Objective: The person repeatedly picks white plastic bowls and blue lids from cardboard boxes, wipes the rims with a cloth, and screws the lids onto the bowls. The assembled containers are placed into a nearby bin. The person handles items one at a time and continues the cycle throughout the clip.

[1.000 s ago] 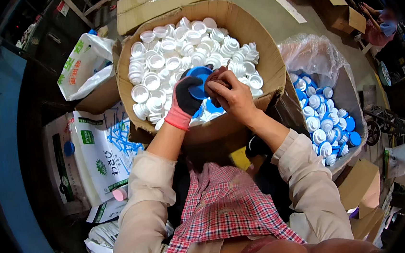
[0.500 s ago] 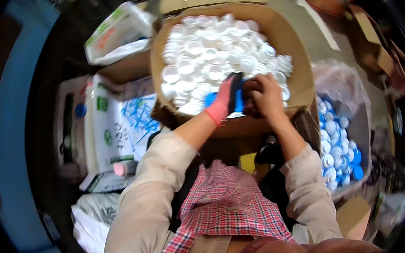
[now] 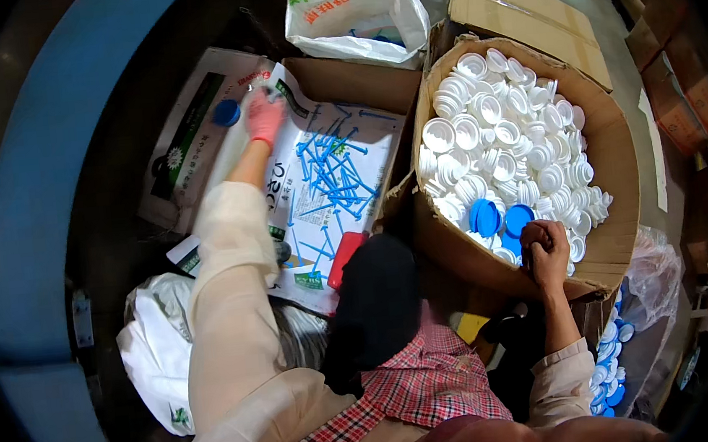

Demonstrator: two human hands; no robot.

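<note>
My left hand point(image 3: 264, 118), in a pink glove with dark fingertips, reaches to the far left over the printed sheet lining a shallow box. Its fingers are smeared, so what they hold, if anything, does not show. Beside it lies a round blue cap point(image 3: 227, 112). On the near rim of the big carton my bare right hand point(image 3: 547, 251) is closed, its fingers curled in; what they hold is hidden. Against it rests a blue cap point(image 3: 519, 218), with more blue caps point(image 3: 484, 218) just left, on a heap of white ribbed caps point(image 3: 508, 133).
Thin blue plastic sticks with flat heads point(image 3: 335, 172) lie scattered on the printed sheet point(image 3: 299, 213), near a red object point(image 3: 346, 259). Behind stands an open white bag point(image 3: 355, 40). At the right, a bin holds blue-and-white caps point(image 3: 609, 367). A white sack point(image 3: 159, 347) lies at left.
My left hand has left the big carton and swung far left over the lined box. My right hand stays at the carton's near rim. The view has turned left.
</note>
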